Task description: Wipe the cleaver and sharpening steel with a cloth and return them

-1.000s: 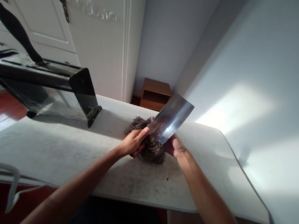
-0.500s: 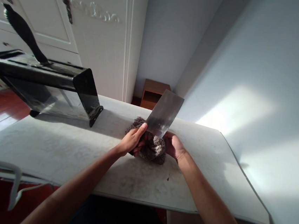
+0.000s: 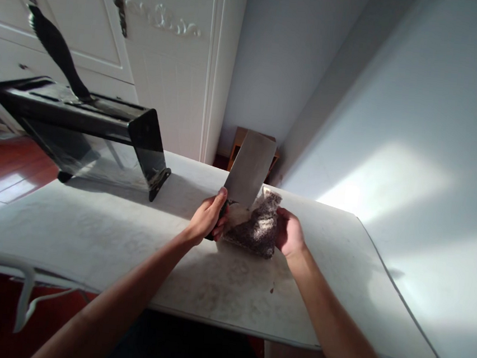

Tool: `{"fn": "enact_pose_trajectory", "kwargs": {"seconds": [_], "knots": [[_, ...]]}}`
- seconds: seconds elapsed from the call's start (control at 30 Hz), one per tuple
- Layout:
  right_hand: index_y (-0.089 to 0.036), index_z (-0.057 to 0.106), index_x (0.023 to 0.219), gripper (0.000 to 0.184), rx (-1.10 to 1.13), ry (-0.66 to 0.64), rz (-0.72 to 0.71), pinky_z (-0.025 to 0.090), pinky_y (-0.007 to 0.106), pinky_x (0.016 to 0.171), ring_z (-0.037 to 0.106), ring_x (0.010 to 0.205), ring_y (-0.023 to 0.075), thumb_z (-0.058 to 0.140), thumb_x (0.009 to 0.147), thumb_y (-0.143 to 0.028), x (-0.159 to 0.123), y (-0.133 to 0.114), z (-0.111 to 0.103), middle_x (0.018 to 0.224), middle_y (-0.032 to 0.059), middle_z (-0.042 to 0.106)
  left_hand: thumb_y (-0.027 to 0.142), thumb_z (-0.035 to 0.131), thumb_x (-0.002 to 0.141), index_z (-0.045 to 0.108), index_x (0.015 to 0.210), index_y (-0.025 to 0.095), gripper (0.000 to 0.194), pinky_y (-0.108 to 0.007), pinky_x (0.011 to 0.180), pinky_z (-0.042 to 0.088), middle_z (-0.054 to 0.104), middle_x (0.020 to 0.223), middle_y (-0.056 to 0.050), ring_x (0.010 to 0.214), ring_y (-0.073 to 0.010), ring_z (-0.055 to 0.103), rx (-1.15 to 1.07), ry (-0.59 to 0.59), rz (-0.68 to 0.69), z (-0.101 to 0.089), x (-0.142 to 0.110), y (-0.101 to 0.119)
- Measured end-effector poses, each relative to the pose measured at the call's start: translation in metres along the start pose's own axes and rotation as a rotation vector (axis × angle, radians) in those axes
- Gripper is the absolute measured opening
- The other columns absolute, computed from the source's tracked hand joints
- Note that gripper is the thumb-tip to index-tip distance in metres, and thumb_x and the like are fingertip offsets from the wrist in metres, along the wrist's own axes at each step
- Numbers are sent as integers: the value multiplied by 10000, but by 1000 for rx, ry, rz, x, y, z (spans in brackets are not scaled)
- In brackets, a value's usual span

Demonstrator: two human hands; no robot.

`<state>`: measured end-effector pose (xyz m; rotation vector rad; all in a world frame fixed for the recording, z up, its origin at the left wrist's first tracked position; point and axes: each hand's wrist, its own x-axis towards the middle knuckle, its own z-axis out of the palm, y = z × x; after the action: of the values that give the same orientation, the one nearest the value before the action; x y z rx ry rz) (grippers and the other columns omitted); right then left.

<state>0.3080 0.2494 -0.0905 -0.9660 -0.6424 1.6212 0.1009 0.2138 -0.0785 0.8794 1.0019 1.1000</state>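
A cleaver (image 3: 251, 169) with a broad grey blade points up and away over the table's far edge. My left hand (image 3: 208, 216) is closed round its dark handle, thumb along the top near the blade. A fuzzy grey-brown cloth (image 3: 259, 229) hangs at the blade's base, partly spread out. At the cloth's right side is my right hand (image 3: 290, 233), its fingers curled and gripping the cloth edge; the fingertips are partly hidden behind it.
On the table's (image 3: 139, 248) left stands a black knife block (image 3: 80, 110) with clear sides, one dark-handled knife (image 3: 60, 55) in it. White cabinets (image 3: 167, 82) rise behind. A wooden stand (image 3: 237, 139) is beyond the far edge; a pale wall (image 3: 397, 104) is on the right.
The cleaver has swung more upright and its blade has shifted left. The cloth, bunched round the blade's base before, is now spread out to the right, and my right hand has moved slightly right.
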Motion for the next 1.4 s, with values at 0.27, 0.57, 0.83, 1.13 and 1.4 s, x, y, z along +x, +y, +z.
{"fn": "enact_pose_trajectory", "kwargs": {"seconds": [0.27, 0.57, 0.83, 1.13, 1.4], "knots": [[-198, 642, 885, 216, -27, 245, -523, 530, 320, 759, 643, 796, 162, 727, 718, -305, -15, -11, 12, 862, -10, 699, 902, 258, 728, 466, 723, 192, 740, -245, 282, 338, 363, 449, 53, 299, -87, 300, -41, 29, -17, -2, 3, -4], [-212, 657, 1027, 233, -643, 8, -760, 538, 309, 736, 636, 807, 182, 629, 873, -385, -42, 20, 27, 913, 48, 693, 810, 166, 840, 470, 643, 184, 723, -237, 333, 316, 410, 439, 16, 318, -98, 369, 177, -33, 124, 8, -2, -18], [-282, 627, 1152, 256, -974, -239, -877, 508, 349, 908, 642, 1000, 209, 542, 920, -212, -42, 22, 23, 1087, 35, 684, 729, 124, 903, 440, 585, 180, 710, -231, 428, 318, 432, 440, -7, 393, -97, 398, 364, -94, 259, 12, -11, -18], [-257, 603, 1155, 410, -1062, -279, -934, 514, 367, 902, 642, 1002, 211, 442, 835, -57, -35, 17, 19, 1065, 46, 674, 753, 92, 882, 424, 554, 191, 730, -239, 430, 310, 421, 405, -17, 404, -113, 392, 450, -103, 254, 12, -14, -16], [-245, 625, 1115, 360, -1044, -199, -861, 525, 386, 898, 656, 976, 228, 475, 820, -102, -32, 18, 15, 1096, 47, 694, 783, 148, 859, 442, 563, 180, 733, -230, 358, 292, 401, 419, 2, 331, -94, 375, 301, -140, 198, 14, -13, -18]]}}
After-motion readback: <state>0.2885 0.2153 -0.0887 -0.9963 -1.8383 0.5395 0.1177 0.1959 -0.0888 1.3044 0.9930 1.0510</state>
